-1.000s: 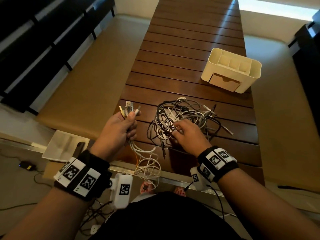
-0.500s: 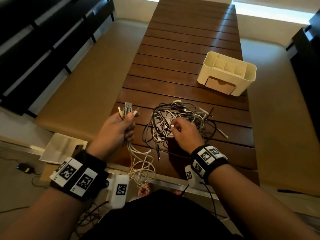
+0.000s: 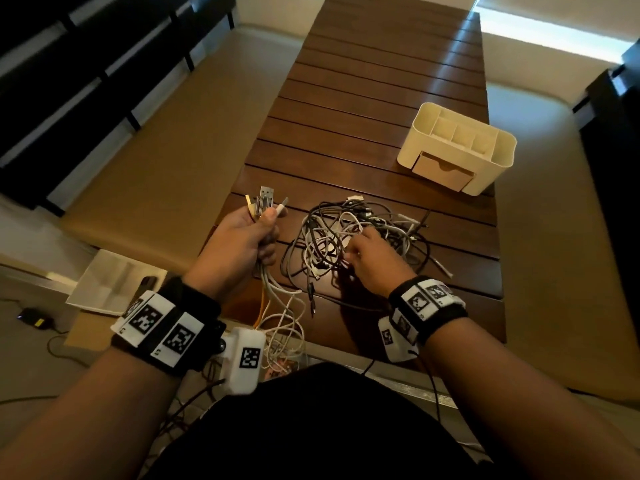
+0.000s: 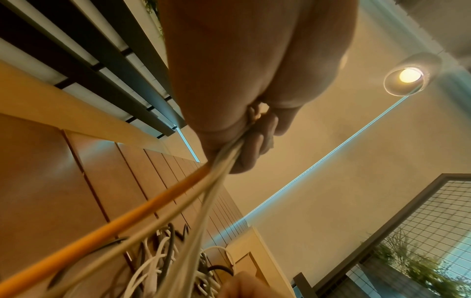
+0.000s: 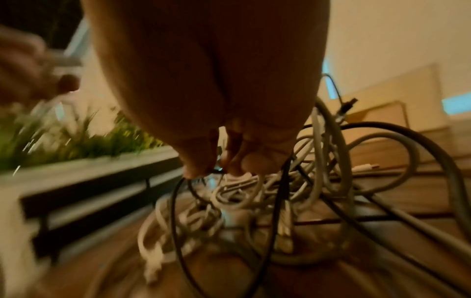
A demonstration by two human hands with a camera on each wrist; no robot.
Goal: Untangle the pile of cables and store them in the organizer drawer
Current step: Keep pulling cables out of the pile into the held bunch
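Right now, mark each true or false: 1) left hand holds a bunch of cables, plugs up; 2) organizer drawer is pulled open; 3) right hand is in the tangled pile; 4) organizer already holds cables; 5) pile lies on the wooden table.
1) True: the left hand grips a bunch of cables, plugs up.
2) False: the drawer of the organizer sits shut.
3) True: the right hand pinches a dark cable in the pile.
4) False: its visible top compartments look empty.
5) True: it lies on the table.
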